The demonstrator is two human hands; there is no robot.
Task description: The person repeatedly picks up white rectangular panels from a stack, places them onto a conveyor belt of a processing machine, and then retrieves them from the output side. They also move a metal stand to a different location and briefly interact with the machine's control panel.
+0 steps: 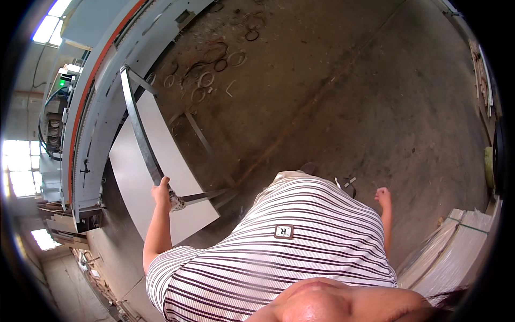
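Note:
My left hand is closed round the near end of a long grey metal bar, the top rail of a stand with legs at both ends. Worn, flaky wrapping covers the rail's end beside my fingers. Under the rail, a large white panel is seen, low down and slanting away to the far left. On the other side of my body, my right hand hangs over the floor with its fingers curled in, and nothing shows in it.
A long grey machine with an orange strip runs along the left. Several loops of banding and scraps lie on the brown concrete floor ahead. A wrapped, strapped stack of boards stands at my right. More boards lean at the far right.

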